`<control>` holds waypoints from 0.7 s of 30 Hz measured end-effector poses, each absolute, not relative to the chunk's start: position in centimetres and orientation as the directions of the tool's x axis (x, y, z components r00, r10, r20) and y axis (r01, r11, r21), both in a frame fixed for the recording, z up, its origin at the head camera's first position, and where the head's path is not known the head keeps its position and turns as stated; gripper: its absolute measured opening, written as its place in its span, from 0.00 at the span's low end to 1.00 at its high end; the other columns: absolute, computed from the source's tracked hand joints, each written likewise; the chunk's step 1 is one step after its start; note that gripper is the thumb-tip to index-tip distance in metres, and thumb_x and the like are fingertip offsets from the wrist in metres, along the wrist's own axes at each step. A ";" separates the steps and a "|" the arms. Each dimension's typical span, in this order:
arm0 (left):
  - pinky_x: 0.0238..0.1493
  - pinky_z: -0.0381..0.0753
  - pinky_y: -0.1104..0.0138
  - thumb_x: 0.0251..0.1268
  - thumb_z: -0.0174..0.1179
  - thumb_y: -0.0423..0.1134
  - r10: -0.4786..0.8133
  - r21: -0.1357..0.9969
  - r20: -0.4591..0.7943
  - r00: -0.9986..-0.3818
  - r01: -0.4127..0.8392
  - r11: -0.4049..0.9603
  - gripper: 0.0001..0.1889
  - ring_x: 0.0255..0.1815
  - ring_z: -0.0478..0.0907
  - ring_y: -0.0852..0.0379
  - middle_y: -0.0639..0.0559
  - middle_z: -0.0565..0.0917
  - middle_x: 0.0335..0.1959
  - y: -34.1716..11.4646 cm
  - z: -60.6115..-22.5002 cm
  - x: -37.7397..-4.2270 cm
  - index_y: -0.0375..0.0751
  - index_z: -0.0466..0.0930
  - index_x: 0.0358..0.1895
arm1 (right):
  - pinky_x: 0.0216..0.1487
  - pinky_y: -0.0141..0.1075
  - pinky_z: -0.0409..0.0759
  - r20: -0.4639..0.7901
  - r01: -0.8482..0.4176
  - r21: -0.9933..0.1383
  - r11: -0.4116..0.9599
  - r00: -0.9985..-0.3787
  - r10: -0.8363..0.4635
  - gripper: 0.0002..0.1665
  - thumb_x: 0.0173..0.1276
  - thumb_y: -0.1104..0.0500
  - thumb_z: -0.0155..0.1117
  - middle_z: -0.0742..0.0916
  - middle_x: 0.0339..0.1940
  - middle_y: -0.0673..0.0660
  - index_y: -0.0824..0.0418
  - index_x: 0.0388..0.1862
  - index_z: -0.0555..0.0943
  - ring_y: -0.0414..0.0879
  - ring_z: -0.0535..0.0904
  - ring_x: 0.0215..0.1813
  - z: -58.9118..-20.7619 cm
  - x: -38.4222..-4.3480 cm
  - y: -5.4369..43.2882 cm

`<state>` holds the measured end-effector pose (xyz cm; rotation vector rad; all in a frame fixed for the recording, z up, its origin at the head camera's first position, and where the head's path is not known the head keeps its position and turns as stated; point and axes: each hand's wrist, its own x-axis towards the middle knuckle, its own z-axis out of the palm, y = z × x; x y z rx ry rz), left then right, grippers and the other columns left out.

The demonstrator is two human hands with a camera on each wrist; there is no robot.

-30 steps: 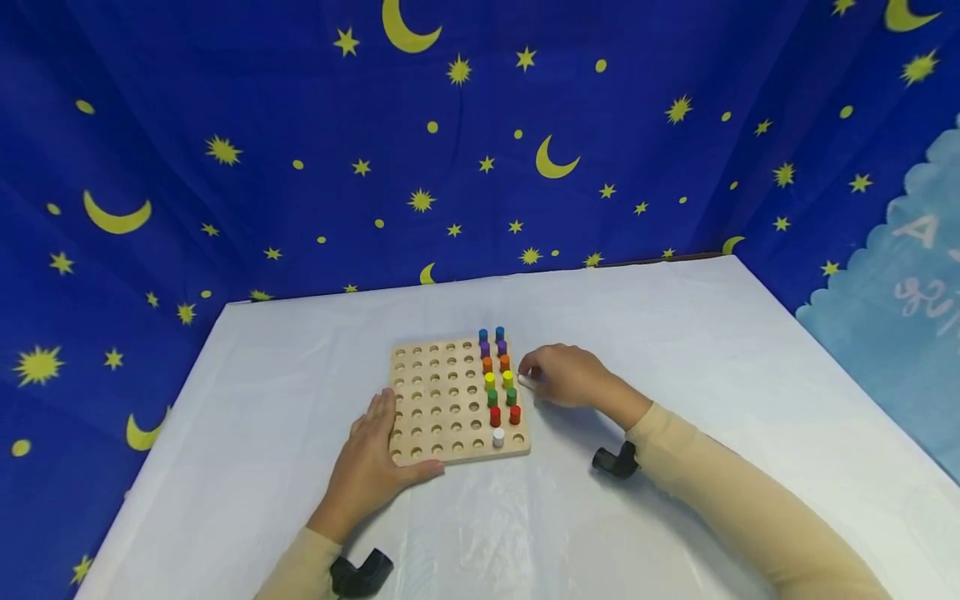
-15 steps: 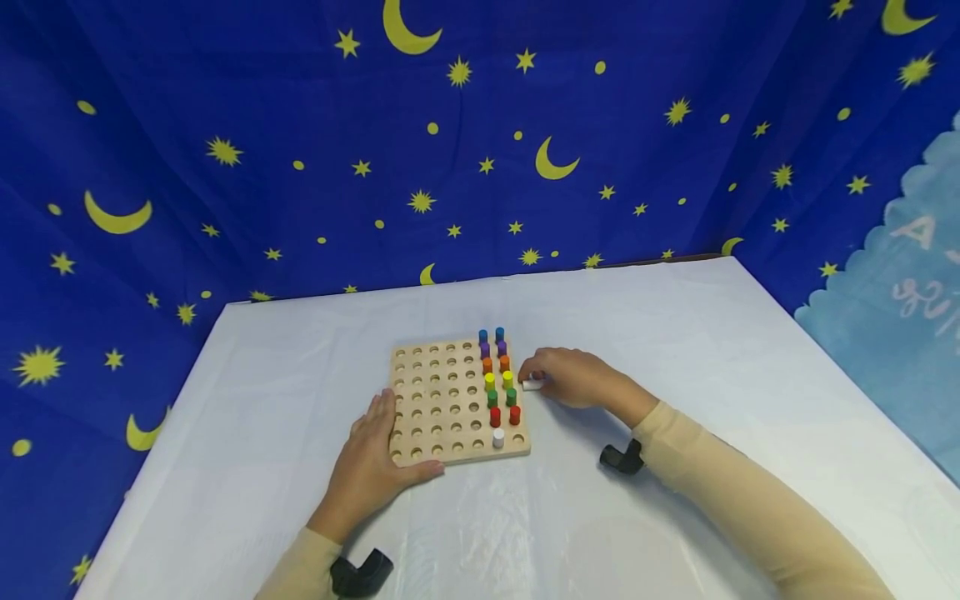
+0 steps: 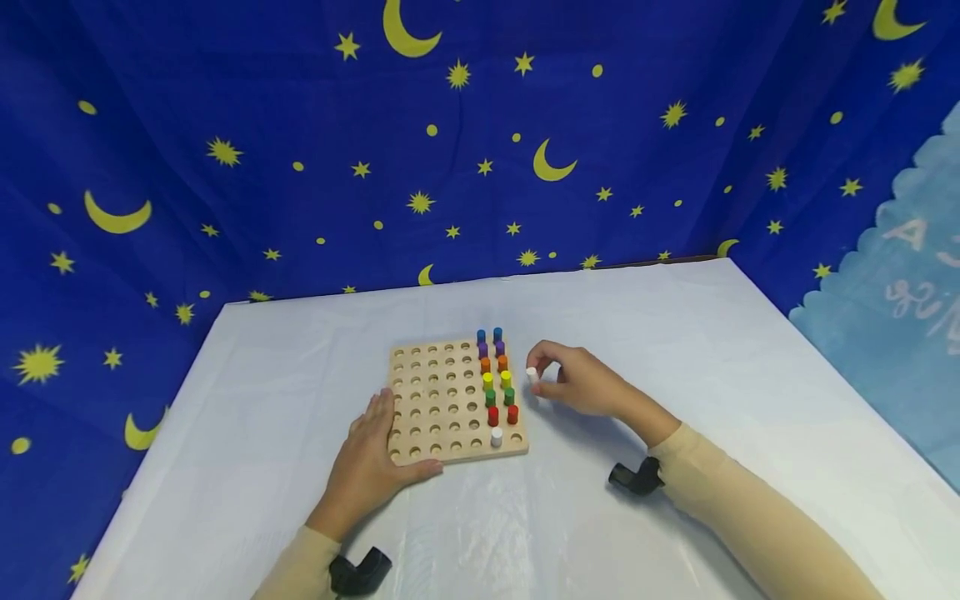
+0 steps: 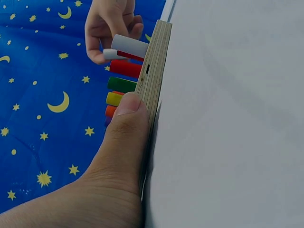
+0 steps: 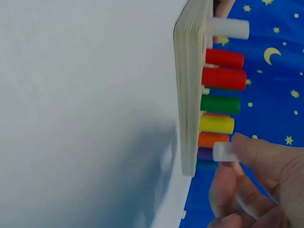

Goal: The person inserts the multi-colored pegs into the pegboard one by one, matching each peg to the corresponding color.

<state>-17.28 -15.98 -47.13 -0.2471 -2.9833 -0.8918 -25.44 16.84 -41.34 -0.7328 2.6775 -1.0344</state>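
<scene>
A wooden pegboard [image 3: 442, 408] lies on the table, with two columns of coloured pegs standing at its right side. From far to near they run blue, purple, orange, yellow, green and red in pairs, then a single white peg [image 3: 497, 437]; the near right corner hole beside it holds none. My left hand [image 3: 367, 458] rests against the board's near left corner, straight fingers along the left edge and thumb [image 4: 126, 128] on the front edge. Just right of the board, my right hand [image 3: 581, 379] pinches another white peg [image 5: 224, 151] between thumb and fingers, above the table.
A white cover lies over the table [image 3: 315, 342]. Behind it hangs a blue cloth [image 3: 300, 125] with yellow moons and stars. A light blue panel with writing [image 3: 900, 267] is at the right. Black mounts [image 3: 636, 477] sit at both wrists.
The right hand has lifted the white peg from beside the board and turned it from lying flat to nearly upright. The left hand and the board have stayed in place.
</scene>
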 end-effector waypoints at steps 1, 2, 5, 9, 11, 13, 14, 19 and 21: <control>0.77 0.55 0.41 0.37 0.68 0.77 0.145 0.544 0.064 -0.987 0.156 0.825 0.74 0.81 0.48 0.35 0.33 0.50 0.80 -16.0 -47.1 -17.3 0.28 0.44 0.78 | 0.31 0.32 0.78 0.010 -0.359 -0.698 0.619 -0.870 -0.493 0.14 0.65 0.59 0.71 0.85 0.43 0.50 0.51 0.45 0.76 0.43 0.74 0.29 -41.3 -25.2 16.8; 0.77 0.55 0.41 0.37 0.68 0.77 0.145 0.545 0.065 -0.987 0.157 0.824 0.73 0.81 0.48 0.35 0.33 0.50 0.80 -16.0 -47.2 -17.3 0.28 0.44 0.78 | 0.30 0.33 0.79 0.011 -0.341 -0.724 0.600 -0.875 -0.483 0.14 0.64 0.59 0.72 0.85 0.43 0.51 0.52 0.45 0.76 0.43 0.75 0.28 -41.3 -24.9 16.8; 0.77 0.55 0.41 0.38 0.68 0.77 0.146 0.546 0.069 -0.987 0.160 0.822 0.73 0.81 0.49 0.35 0.33 0.50 0.80 -16.1 -47.2 -17.3 0.29 0.44 0.78 | 0.28 0.34 0.80 0.009 -0.291 -0.781 0.553 -0.890 -0.455 0.15 0.62 0.59 0.74 0.85 0.42 0.51 0.51 0.43 0.77 0.43 0.76 0.26 -41.2 -23.8 16.6; 0.78 0.54 0.42 0.38 0.68 0.77 0.149 0.547 0.069 -0.986 0.163 0.821 0.73 0.81 0.49 0.35 0.33 0.50 0.80 -16.1 -47.2 -17.2 0.29 0.44 0.78 | 0.25 0.33 0.78 -0.003 -0.265 -0.805 0.530 -0.892 -0.452 0.15 0.59 0.57 0.76 0.86 0.39 0.48 0.49 0.41 0.79 0.44 0.75 0.24 -41.2 -22.1 16.2; 0.78 0.54 0.42 0.38 0.68 0.77 0.149 0.547 0.071 -0.986 0.163 0.821 0.73 0.81 0.49 0.35 0.33 0.50 0.80 -16.1 -47.1 -17.2 0.28 0.44 0.78 | 0.24 0.32 0.76 0.006 -0.285 -0.800 0.527 -0.883 -0.469 0.15 0.58 0.56 0.77 0.87 0.37 0.45 0.48 0.40 0.80 0.44 0.74 0.24 -41.3 -21.5 16.0; 0.78 0.54 0.41 0.38 0.68 0.77 0.147 0.548 0.071 -0.987 0.162 0.821 0.73 0.81 0.48 0.35 0.33 0.50 0.80 -16.1 -47.1 -17.3 0.28 0.43 0.78 | 0.24 0.31 0.75 0.025 -0.318 -0.787 0.529 -0.873 -0.487 0.14 0.58 0.56 0.77 0.88 0.35 0.43 0.47 0.39 0.80 0.44 0.74 0.25 -41.4 -21.0 15.7; 0.78 0.54 0.41 0.38 0.68 0.77 0.146 0.549 0.069 -0.987 0.160 0.820 0.73 0.81 0.48 0.35 0.33 0.50 0.80 -16.2 -47.1 -17.3 0.28 0.43 0.78 | 0.24 0.31 0.75 0.035 -0.335 -0.779 0.530 -0.868 -0.496 0.14 0.58 0.56 0.77 0.88 0.35 0.42 0.47 0.39 0.80 0.44 0.74 0.25 -41.4 -20.9 15.5; 0.78 0.54 0.41 0.38 0.67 0.78 0.145 0.552 0.058 -0.988 0.153 0.820 0.73 0.81 0.48 0.35 0.33 0.50 0.80 -16.2 -47.2 -17.3 0.29 0.43 0.79 | 0.25 0.30 0.74 0.051 -0.374 -0.731 0.570 -0.864 -0.501 0.13 0.58 0.56 0.78 0.88 0.33 0.38 0.45 0.36 0.80 0.41 0.75 0.25 -41.6 -20.4 14.9; 0.78 0.54 0.41 0.38 0.67 0.78 0.147 0.552 0.059 -0.987 0.154 0.819 0.73 0.81 0.48 0.35 0.33 0.50 0.80 -16.2 -47.2 -17.3 0.29 0.43 0.79 | 0.26 0.29 0.74 0.049 -0.387 -0.703 0.596 -0.863 -0.503 0.13 0.57 0.56 0.78 0.89 0.32 0.38 0.45 0.36 0.80 0.39 0.75 0.26 -41.6 -20.2 14.7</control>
